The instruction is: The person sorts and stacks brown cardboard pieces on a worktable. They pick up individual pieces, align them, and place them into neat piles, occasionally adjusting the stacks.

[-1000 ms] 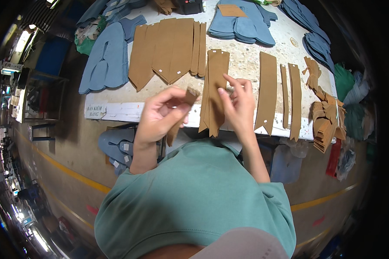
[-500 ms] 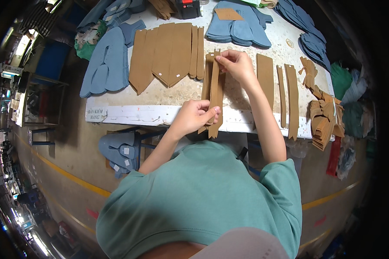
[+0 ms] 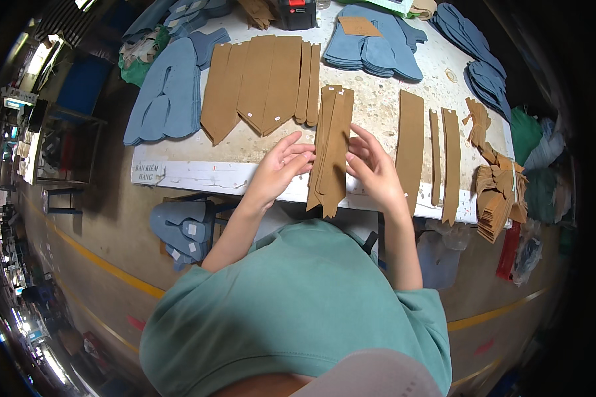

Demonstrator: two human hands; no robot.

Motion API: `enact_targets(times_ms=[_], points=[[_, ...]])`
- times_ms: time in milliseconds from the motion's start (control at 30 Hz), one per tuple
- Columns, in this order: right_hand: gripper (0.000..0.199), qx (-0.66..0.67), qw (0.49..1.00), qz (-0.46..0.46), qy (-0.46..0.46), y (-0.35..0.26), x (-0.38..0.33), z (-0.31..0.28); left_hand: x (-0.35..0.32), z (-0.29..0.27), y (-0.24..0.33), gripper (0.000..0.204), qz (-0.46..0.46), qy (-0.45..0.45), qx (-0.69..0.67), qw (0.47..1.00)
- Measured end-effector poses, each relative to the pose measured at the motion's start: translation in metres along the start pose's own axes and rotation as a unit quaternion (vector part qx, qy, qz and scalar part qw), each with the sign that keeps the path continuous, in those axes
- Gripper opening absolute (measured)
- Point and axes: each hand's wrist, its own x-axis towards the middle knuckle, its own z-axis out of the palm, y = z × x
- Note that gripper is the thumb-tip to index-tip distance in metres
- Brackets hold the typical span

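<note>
A small stack of brown leather-like strips point(image 3: 333, 142) lies before me, notched at the near ends, some fanned slightly askew and overhanging the table's front edge. My left hand point(image 3: 283, 167) is at its left side, open, fingertips close to or touching the strips' edge. On the other side my right hand point(image 3: 376, 167) is also open, its fingers against or just beside the right edge. To the right of that hand lie a wide brown strip point(image 3: 410, 142), a narrow strip point(image 3: 435, 159) and a longer notched strip point(image 3: 451, 162).
Pointed brown panels point(image 3: 265, 83) and stacked blue pieces point(image 3: 162, 96) lie on the white table point(image 3: 198, 173) at left. More blue pieces point(image 3: 374, 49) sit at the back, beside a black-and-red box point(image 3: 297, 14). Tied brown bundles point(image 3: 495, 192) overhang the right corner. Blue pieces point(image 3: 182, 228) rest below the table.
Both hands have let go of the narrow strip they were holding; it now lies on the stack. My right hand has come down toward me, and both hands have opened beside the stack.
</note>
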Motion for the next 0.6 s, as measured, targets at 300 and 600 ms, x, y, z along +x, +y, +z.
enact_targets(times_ms=[300, 600], points=[[0.048, 0.074, 0.995, -0.051, 0.041, 0.008, -0.015, 0.006, 0.018, 0.033, 0.004, 0.045, 0.13, -0.026, 0.309, 0.942], [0.035, -0.1, 0.948, -0.223, 0.201, 0.016, 0.009, 0.002, 0.016, -0.001, 0.095, 0.045, 0.012, -0.145, -0.008, 0.989]])
